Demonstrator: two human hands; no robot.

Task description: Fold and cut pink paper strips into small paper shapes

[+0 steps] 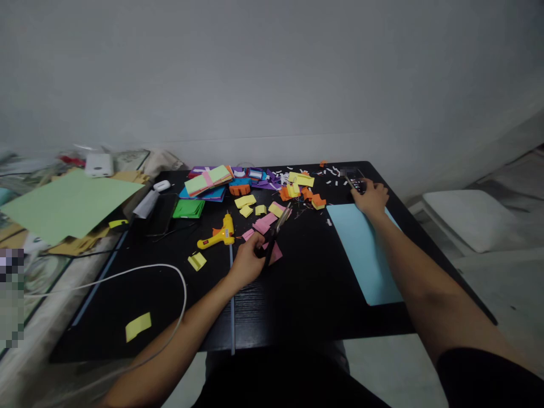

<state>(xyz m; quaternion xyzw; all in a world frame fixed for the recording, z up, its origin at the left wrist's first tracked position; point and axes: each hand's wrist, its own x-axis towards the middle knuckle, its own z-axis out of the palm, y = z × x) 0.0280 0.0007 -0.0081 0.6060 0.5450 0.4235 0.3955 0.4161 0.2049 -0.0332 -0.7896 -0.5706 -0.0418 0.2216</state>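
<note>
My left hand [247,256] is closed around the black handles of a pair of scissors [280,222], whose blades point up and away from me. Under and beside the scissors lie pink paper pieces [264,224]. My right hand [372,198] reaches to the far right of the table, its fingers bent around a dark, shiny object [359,184] that I cannot make out. Below that wrist lies a light blue sheet of paper [361,249], partly covered by my forearm. A yellow glue gun [221,233] rests left of the scissors.
Small yellow [245,201] and orange paper pieces [318,200] lie across the black table [306,300]. Folded paper bundles [208,181] and a dark phone [161,215] sit left. A white cable [181,277] loops over my left forearm. A white stool [457,218] stands right.
</note>
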